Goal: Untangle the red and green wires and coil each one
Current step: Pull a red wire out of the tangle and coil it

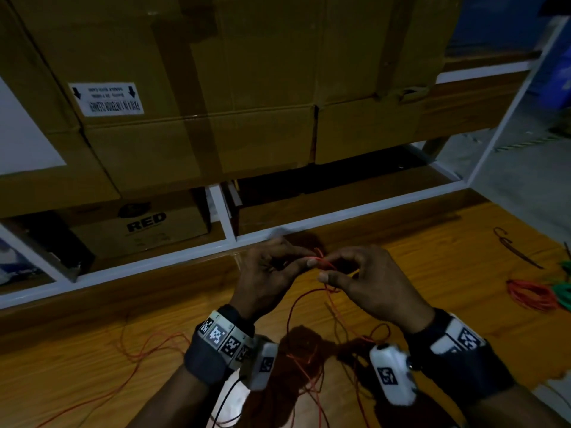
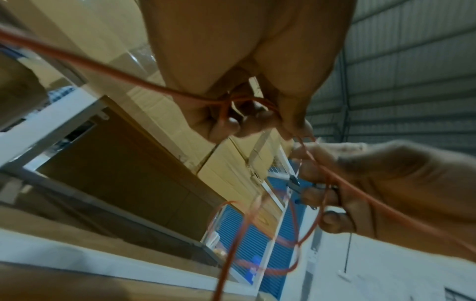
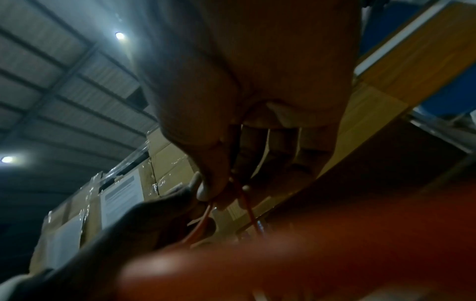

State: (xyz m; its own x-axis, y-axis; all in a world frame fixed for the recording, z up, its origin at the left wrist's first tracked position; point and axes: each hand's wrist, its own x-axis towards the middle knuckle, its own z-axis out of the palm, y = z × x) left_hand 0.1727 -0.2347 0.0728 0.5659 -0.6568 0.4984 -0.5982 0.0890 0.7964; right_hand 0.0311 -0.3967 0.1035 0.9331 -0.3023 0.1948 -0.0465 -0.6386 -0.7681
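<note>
The red wire [image 1: 323, 264] is held above the wooden worktop [image 1: 432, 251], pinched at a small knot between the two hands. The left hand [image 1: 268, 273] is curled, with thumb and forefinger closed on the wire at the knot; in the left wrist view a red loop is seen crossing the curled fingers [image 2: 231, 122]. The right hand [image 1: 374, 279] is likewise curled, thumb and forefinger nipping the same wire just beside the left fingertips, so that the two hands nearly touch. From the knot, red strands hang down between the wrists and trail in loose loops over the worktop toward the near edge and off to the left.

At the right side of the worktop, well apart from the hands, a coiled red bundle [image 1: 530, 293] is seen lying, with a green wire [image 1: 564, 290] touching it at the frame edge. Whether the green wire is coiled cannot be told. A dark hooked tool [image 1: 516, 248] lies behind these.

Stacked cardboard boxes [image 1: 197, 88] stand behind the worktop on a white-framed shelf [image 1: 227, 223].
</note>
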